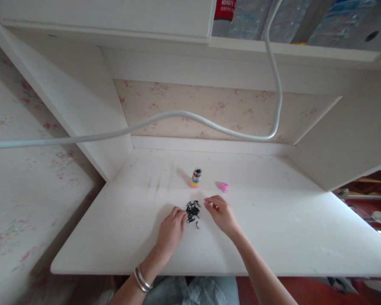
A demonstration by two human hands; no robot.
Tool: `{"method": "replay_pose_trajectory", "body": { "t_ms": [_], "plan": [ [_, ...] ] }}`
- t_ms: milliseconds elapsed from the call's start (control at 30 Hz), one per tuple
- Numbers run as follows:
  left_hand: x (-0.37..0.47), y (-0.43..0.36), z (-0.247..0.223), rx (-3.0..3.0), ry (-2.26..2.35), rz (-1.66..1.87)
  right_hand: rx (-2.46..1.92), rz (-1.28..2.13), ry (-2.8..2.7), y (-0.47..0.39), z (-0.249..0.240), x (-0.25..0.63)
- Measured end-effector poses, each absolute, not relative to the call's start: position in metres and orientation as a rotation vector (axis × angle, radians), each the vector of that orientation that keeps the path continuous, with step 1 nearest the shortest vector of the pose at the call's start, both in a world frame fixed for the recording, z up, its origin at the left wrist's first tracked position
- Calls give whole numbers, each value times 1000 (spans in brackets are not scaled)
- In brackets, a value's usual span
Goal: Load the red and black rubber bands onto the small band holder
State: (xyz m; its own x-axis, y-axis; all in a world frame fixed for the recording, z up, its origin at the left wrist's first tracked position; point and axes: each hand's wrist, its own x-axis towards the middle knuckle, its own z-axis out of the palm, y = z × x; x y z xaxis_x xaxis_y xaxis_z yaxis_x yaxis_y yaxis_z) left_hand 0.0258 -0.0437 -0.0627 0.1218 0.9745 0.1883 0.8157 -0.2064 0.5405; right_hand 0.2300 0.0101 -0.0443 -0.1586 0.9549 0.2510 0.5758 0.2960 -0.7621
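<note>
A pile of small black curved pieces (193,211), too small to name for certain, lies on the white desk, with one piece (197,225) apart on the near side. My left hand (174,224) rests at the pile's left edge, its fingers curled together and the fingertips against the pieces. To the right of the pile, my right hand (220,212) is held in a pinch; whatever is between thumb and forefinger is too small to make out. Beyond the pile stands a small clear jar (196,177) with black pieces inside and a coloured label. A pink cap (223,187) lies to its right.
A white cable (184,114) hangs across the view, in front of the desk's back wall. Overhead is a white cabinet (114,19), with plastic bottles on its shelf at right. Side panels bound the desk (288,228) left and right.
</note>
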Motion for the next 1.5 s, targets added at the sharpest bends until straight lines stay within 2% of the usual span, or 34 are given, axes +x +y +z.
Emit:
{"method": "replay_pose_trajectory", "body": {
  "t_ms": [100,233,333,600,900,1133,1333,1500],
  "plan": [
    [20,-37,-59,1979,1689,902,-1416,699,-1992,-29,-61,224],
    [16,-20,-44,1877,1586,1096,-1446,411,-2170,-54,-71,214],
    [19,-2,-21,1876,1513,1185,-1444,326,-2170,-56,-73,211],
    [39,64,27,2063,1451,1340,-1406,615,-1782,-58,-80,220],
    [49,94,16,2252,1674,1113,-1384,728,-1643,-57,-82,220],
    [41,88,19,2252,1614,1144,-1390,801,-1538,-49,-79,221],
    [28,54,12,2127,1585,1192,-1318,686,-1472,-4,-38,219],
    [28,-7,-15,2085,1603,917,-1274,527,-1501,51,-1,210]
  ]
}}
